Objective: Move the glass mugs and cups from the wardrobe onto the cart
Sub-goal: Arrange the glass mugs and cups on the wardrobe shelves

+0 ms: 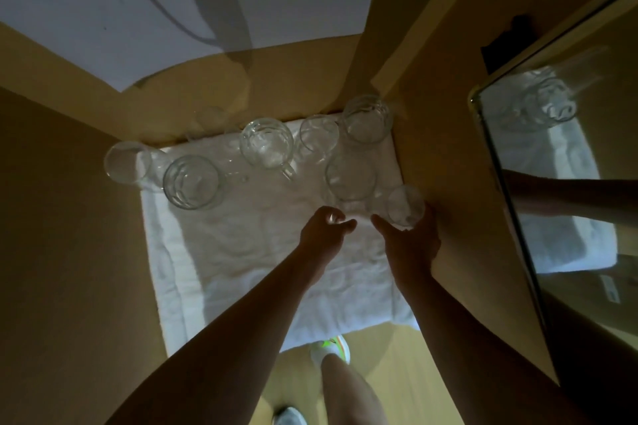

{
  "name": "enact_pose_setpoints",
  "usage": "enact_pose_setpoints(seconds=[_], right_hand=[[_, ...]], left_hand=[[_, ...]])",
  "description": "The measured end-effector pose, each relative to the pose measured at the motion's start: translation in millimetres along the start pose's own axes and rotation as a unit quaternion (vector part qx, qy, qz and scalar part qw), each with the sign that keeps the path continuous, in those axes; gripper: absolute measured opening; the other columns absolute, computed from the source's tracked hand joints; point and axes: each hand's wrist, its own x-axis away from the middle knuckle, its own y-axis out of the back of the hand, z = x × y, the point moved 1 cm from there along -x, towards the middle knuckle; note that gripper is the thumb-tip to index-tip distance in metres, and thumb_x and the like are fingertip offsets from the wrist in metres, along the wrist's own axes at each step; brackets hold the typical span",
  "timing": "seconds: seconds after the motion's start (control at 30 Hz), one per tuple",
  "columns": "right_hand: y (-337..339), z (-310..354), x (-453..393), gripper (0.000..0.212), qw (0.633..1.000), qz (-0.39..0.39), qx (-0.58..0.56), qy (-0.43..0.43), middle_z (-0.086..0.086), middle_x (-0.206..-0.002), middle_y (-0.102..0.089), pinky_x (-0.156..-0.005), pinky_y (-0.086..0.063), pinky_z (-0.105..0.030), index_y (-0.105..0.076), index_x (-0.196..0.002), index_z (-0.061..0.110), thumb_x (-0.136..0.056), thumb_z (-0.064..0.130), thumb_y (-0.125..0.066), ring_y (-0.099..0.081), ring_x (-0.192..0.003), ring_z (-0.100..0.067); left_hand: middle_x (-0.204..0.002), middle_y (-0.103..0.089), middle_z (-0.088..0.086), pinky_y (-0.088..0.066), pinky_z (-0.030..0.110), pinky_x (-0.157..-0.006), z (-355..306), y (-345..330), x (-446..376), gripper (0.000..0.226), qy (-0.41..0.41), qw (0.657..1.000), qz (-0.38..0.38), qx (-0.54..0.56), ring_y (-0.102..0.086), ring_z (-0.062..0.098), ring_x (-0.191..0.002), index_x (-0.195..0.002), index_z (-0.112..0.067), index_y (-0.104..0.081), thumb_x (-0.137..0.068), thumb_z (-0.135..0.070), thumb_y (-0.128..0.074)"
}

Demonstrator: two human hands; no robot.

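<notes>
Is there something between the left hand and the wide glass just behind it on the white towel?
Nothing visible stands between them. The left hand reaches toward the wide glass over bare white towel. The right hand already holds a small glass just right of it, close enough to knock.

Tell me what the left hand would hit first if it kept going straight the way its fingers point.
Probably the wide glass cup just beyond the left hand, standing on the white towel. Depth is hard to judge in the dim light, so it might slip past its near edge.
</notes>
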Motion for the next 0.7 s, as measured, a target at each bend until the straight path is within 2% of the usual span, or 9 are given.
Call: enact_pose_setpoints(seconds=[0.1,0.17,0.27,0.37,0.47,0.53,0.6,0.7], right_hand=[[9.4,-1.6,14.1,0.096,1.000,0.009,0.009,-0.011,-0.009,-0.132,-0.063,-0.098,-0.048,-0.035,-0.050,-0.142,0.014,-0.061,0.035,-0.096,-0.060,-0.117,-0.028],[16.1,-0.6,25.5,0.096,1.000,0.024,0.008,-0.017,-0.009,-0.132,-0.063,-0.098,-0.050,-0.036,-0.050,-0.143,0.013,-0.061,0.033,-0.096,-0.062,-0.115,-0.028],[26.5,4.5,44.9,0.095,0.999,0.034,-0.002,-0.008,-0.009,-0.133,-0.063,-0.101,-0.048,-0.034,-0.051,-0.142,0.011,-0.061,0.030,-0.096,-0.062,-0.117,-0.027],[38.2,14.8,66.1,0.093,0.998,0.055,-0.006,0.011,-0.010,-0.131,-0.064,-0.103,-0.049,-0.041,-0.052,-0.141,0.010,-0.061,0.028,-0.096,-0.062,-0.116,-0.029],[55.6,27.7,93.3,0.089,0.996,0.078,-0.010,0.039,-0.007,-0.126,-0.066,-0.095,-0.047,-0.032,-0.054,-0.138,0.013,-0.061,0.028,-0.096,-0.063,-0.112,-0.027],[71.1,39.0,116.3,0.086,0.993,0.094,-0.012,0.067,-0.003,-0.118,-0.067,-0.089,-0.043,-0.026,-0.056,-0.135,0.015,-0.060,0.029,-0.096,-0.062,-0.106,-0.021],[88.4,50.7,140.6,0.084,0.990,0.106,-0.022,0.095,0.001,-0.110,-0.067,-0.086,-0.043,-0.026,-0.059,-0.131,0.016,-0.058,0.029,-0.097,-0.063,-0.102,-0.020],[117.0,72.4,175.9,0.082,0.981,0.123,-0.024,0.148,-0.004,-0.112,-0.071,-0.083,-0.044,-0.026,-0.060,-0.130,0.015,-0.059,0.030,-0.097,-0.066,-0.103,-0.024]], left_hand=[[-0.118,-0.061,-0.003,-0.054,0.040,-0.099,7.0,8.0,17.3,0.023,0.029,0.999,0.003,0.021,-0.063,0.019,-0.106,-0.113,-0.024,-0.061,-0.096,-0.037,-0.068],[-0.113,-0.062,0.001,-0.057,0.035,-0.092,13.3,16.9,31.2,0.032,0.053,0.998,0.002,0.036,-0.062,0.016,-0.091,-0.122,-0.017,-0.062,-0.097,-0.037,-0.067],[-0.098,-0.059,0.004,-0.055,0.032,-0.078,23.7,30.6,57.8,0.029,0.071,0.996,-0.022,0.044,-0.055,0.015,-0.078,-0.116,-0.015,-0.066,-0.097,-0.037,-0.066],[-0.092,-0.057,0.002,-0.049,0.031,-0.070,31.9,43.6,92.3,0.029,0.075,0.995,-0.040,0.057,-0.052,0.013,-0.072,-0.113,-0.014,-0.067,-0.096,-0.037,-0.068],[-0.081,-0.055,0.002,-0.051,0.031,-0.070,32.0,58.4,135.9,0.016,0.072,0.993,-0.058,0.075,-0.051,0.015,-0.067,-0.091,-0.020,-0.064,-0.096,-0.035,-0.067],[-0.075,-0.050,0.003,-0.048,0.032,-0.070,29.0,68.1,168.6,0.019,0.059,0.992,-0.064,0.089,-0.047,0.016,-0.063,-0.084,-0.021,-0.058,-0.098,-0.032,-0.064],[-0.074,-0.046,0.004,-0.047,0.034,-0.072,23.2,79.0,206.2,0.017,0.042,0.991,-0.066,0.107,-0.044,0.017,-0.063,-0.088,-0.018,-0.057,-0.100,-0.029,-0.061],[-0.077,-0.047,0.005,-0.053,0.034,-0.079,12.1,98.4,270.5,0.013,0.010,0.991,-0.073,0.116,-0.046,0.017,-0.069,-0.102,-0.016,-0.061,-0.103,-0.028,-0.056]])
